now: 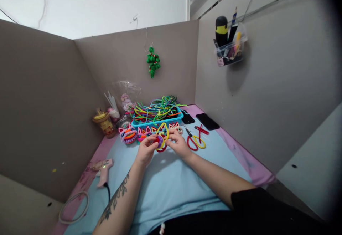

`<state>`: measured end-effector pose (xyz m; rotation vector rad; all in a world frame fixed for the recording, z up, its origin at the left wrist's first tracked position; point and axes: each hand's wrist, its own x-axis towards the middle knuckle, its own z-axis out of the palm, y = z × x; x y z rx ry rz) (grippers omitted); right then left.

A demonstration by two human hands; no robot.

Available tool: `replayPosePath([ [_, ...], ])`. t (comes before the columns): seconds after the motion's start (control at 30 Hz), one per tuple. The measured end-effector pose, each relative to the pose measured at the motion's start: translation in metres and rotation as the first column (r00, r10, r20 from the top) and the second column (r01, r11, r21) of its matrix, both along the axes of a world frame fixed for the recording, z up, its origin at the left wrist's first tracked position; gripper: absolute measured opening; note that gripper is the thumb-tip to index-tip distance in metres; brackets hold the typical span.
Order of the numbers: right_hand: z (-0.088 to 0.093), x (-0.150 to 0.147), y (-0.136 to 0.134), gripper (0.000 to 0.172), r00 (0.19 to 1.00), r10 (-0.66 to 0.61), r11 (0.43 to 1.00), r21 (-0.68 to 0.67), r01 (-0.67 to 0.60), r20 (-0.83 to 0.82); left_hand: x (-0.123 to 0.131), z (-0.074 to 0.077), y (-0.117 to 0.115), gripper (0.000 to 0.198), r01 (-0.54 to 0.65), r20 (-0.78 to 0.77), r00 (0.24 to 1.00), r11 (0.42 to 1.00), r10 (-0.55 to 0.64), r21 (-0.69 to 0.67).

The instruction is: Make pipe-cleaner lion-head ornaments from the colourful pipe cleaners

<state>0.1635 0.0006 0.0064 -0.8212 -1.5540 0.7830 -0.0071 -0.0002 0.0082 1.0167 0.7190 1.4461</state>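
Between my two hands, above the blue cloth, is a pipe-cleaner figure (pixel 160 142) in purple, red and yellow. My left hand (pixel 147 148) pinches its left side, fingers closed on it. A bent yellow pipe cleaner (pixel 167 129) loops up from the figure, and my right hand (pixel 177 144) has its fingertips closed on that strand. Just behind my hands stand finished-looking pipe-cleaner faces, among them a pink and purple one (pixel 128 135) and a pink and orange one (pixel 143 133); my fingers partly hide the others.
A blue tray (pixel 141 124) heaped with colourful pipe cleaners lies behind. Red and yellow scissors (pixel 196 142) and a dark phone (pixel 207 121) are right. A pink glue gun (pixel 105 172) with its cord and a yellow cup (pixel 105 123) are left. Grey partitions (pixel 171 56) enclose the table.
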Motion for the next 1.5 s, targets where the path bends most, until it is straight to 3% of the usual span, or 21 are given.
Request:
replayPosePath([
  [0.4,-0.004,0.002,0.008,0.036,0.938,0.293,0.914,-0.234,-0.332,-0.187,-0.006,0.002,-0.002,0.021,0.115,-0.141,0.985,0.988,-0.100,0.099],
  [0.67,-0.003,0.007,0.008,0.036,0.920,0.367,0.893,-0.224,-0.389,-0.136,-0.010,-0.002,0.001,0.021,0.210,-0.224,0.958,0.970,-0.179,0.124],
  [0.8,-0.004,0.008,0.010,0.036,0.936,0.345,0.920,-0.175,-0.351,-0.067,-0.007,0.000,-0.001,0.028,0.217,-0.226,0.956,0.968,-0.185,0.123],
  [0.9,-0.005,0.009,0.013,0.035,0.966,0.259,0.957,-0.132,-0.258,-0.010,-0.005,0.001,0.000,0.040,0.163,-0.209,0.968,0.979,-0.136,0.119],
  [1.03,-0.006,0.009,0.012,0.021,0.996,0.008,1.000,-0.025,-0.006,0.094,-0.005,-0.003,0.007,0.046,-0.115,-0.256,0.956,0.987,0.140,0.110],
  [1.1,-0.006,0.007,0.010,0.015,0.990,-0.075,0.997,0.025,0.072,0.121,-0.006,-0.007,0.011,0.045,-0.200,-0.286,0.935,0.978,0.211,0.068],
  [1.27,-0.011,0.002,0.008,0.011,0.988,-0.111,0.992,0.063,0.105,0.110,0.002,-0.015,0.011,0.053,-0.049,-0.211,0.977,0.994,0.027,-0.098],
  [1.5,-0.012,0.004,0.011,0.013,0.988,-0.129,0.992,0.028,0.127,0.086,0.004,-0.007,0.004,0.055,-0.030,-0.122,0.992,0.993,0.017,-0.111],
])
